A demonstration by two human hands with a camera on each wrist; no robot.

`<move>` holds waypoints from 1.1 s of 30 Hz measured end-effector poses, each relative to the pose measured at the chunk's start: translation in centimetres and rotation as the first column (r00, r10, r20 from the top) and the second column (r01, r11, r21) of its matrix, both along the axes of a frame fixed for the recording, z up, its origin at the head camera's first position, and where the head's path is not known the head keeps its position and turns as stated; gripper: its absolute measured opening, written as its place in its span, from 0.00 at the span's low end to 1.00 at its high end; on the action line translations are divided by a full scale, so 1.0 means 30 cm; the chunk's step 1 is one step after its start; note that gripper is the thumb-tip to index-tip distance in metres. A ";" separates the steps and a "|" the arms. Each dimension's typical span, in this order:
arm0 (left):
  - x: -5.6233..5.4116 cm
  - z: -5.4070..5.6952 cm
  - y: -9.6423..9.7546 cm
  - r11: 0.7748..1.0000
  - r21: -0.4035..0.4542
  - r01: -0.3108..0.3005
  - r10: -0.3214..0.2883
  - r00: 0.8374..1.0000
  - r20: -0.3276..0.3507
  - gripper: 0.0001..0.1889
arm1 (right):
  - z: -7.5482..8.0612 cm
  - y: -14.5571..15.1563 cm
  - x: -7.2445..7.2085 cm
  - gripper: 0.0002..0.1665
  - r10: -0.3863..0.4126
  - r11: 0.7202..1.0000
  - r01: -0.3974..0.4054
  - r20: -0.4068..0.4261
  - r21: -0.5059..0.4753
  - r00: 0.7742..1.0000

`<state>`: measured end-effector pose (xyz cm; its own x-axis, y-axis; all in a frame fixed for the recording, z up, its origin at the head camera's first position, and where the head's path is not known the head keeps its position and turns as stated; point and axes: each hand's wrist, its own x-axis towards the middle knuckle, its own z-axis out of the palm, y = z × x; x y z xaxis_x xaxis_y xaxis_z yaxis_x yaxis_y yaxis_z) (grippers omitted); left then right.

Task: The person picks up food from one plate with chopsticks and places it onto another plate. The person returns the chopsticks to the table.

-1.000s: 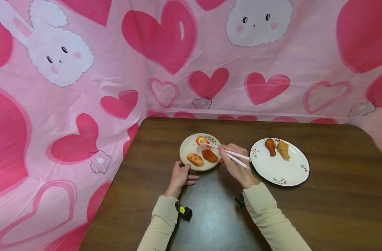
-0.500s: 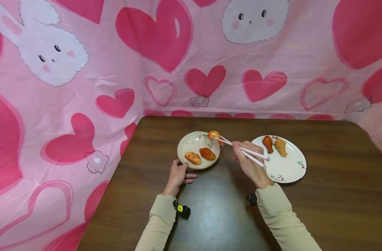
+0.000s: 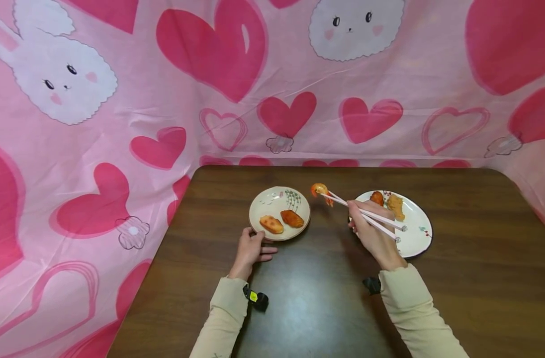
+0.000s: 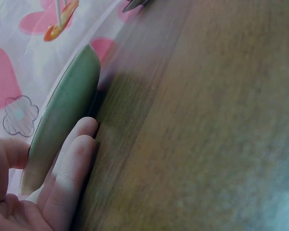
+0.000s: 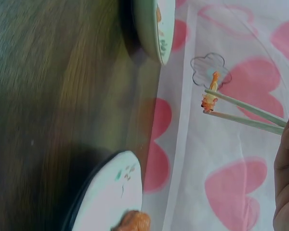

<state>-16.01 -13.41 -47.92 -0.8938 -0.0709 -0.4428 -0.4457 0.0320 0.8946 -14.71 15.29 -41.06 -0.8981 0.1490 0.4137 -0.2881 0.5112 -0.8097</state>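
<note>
In the head view my right hand (image 3: 376, 238) holds a pair of white chopsticks (image 3: 337, 200), their tips pinching an orange shrimp (image 3: 319, 189) in the air between two plates. The right wrist view shows the shrimp (image 5: 210, 98) between both tips. At the small round plate (image 3: 272, 199), my left hand (image 3: 247, 252) grips the near-left rim, thumb on top and fingers along the underside. On that plate lie a pale browned piece of food (image 3: 271, 224) and a darker fried piece (image 3: 292, 218), side by side.
Right of the small plate is a larger oval white plate (image 3: 417, 238), partly behind my right hand. It carries a drumstick (image 3: 377, 198) and a battered fried chicken piece (image 3: 395, 207). A pink heart-patterned cloth (image 3: 227, 144) hangs behind the brown wooden table (image 3: 295, 288).
The chopsticks have lifted the shrimp off the small plate and carried it right, toward the oval plate. My left hand keeps its grip on the small plate's rim.
</note>
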 end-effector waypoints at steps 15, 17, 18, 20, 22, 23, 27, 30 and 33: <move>-0.004 -0.006 -0.006 1.000 0.001 -0.001 0.001 1.000 0.000 0.25 | 0.000 0.123 0.058 0.15 -0.122 0.989 0.130 0.095 -0.073 0.988; -0.003 -0.006 -0.006 1.000 -0.001 -0.005 0.005 1.000 0.006 0.25 | -0.003 0.138 0.064 0.16 -0.132 0.986 0.143 0.124 -0.081 0.983; -0.003 -0.006 -0.006 1.000 0.000 -0.005 0.005 1.000 0.008 0.25 | -0.005 0.145 0.068 0.16 -0.136 0.984 0.150 0.140 -0.096 0.981; -0.002 -0.006 -0.005 1.000 -0.001 -0.007 0.007 1.000 0.011 0.25 | -0.009 0.158 0.075 0.17 -0.149 0.982 0.166 0.165 -0.094 0.975; -0.002 -0.006 -0.005 1.000 -0.003 -0.009 0.009 1.000 0.012 0.25 | -0.012 0.170 0.080 0.17 -0.162 0.980 0.179 0.172 -0.087 0.972; -0.002 -0.006 -0.004 1.000 -0.004 -0.009 0.010 1.000 0.013 0.25 | -0.014 0.176 0.083 0.17 -0.169 0.979 0.186 0.176 -0.087 0.970; -0.004 -0.006 -0.002 1.000 -0.011 -0.013 0.014 1.000 0.018 0.24 | -0.017 0.199 0.094 0.17 -0.199 0.975 0.215 0.191 -0.063 0.961; -0.004 -0.007 -0.001 1.000 -0.013 -0.014 0.014 1.000 0.018 0.24 | -0.019 0.214 0.101 0.19 -0.207 0.974 0.222 0.219 -0.045 0.953; -0.006 -0.009 -0.002 1.000 -0.015 -0.012 0.012 1.000 0.015 0.24 | -0.023 0.224 0.106 0.21 -0.213 0.974 0.225 0.234 -0.024 0.949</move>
